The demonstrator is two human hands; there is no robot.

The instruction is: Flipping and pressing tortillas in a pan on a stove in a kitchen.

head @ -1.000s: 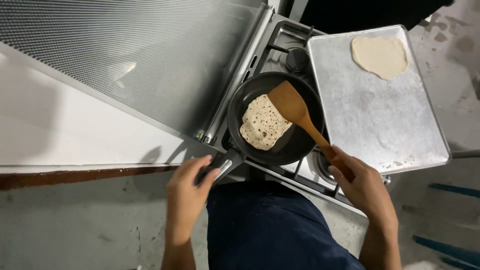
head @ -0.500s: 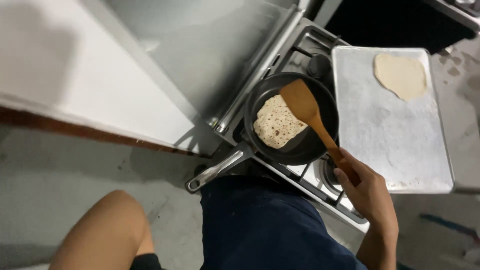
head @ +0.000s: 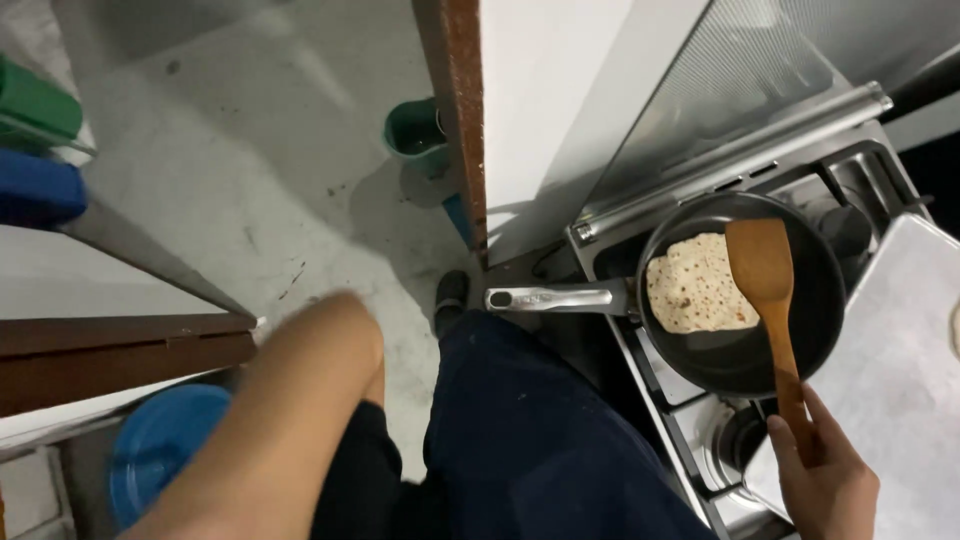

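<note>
A black frying pan sits on a gas stove at the right, its metal handle pointing left with nothing on it. A browned flatbread lies in the pan. My right hand grips the stem of a wooden spatula, whose blade rests over the pan at the flatbread's right edge. Only my left arm shows, bent at the lower left well away from the stove; its hand is out of sight.
A pale metal tray lies right of the pan. A brown wooden edge stands beside the stove. A green bucket, a blue tub and a shoe are on the concrete floor.
My left hand let go of the pan handle and drew back to the lower left. The view swung left toward the floor. My right hand keeps the spatula over the pan.
</note>
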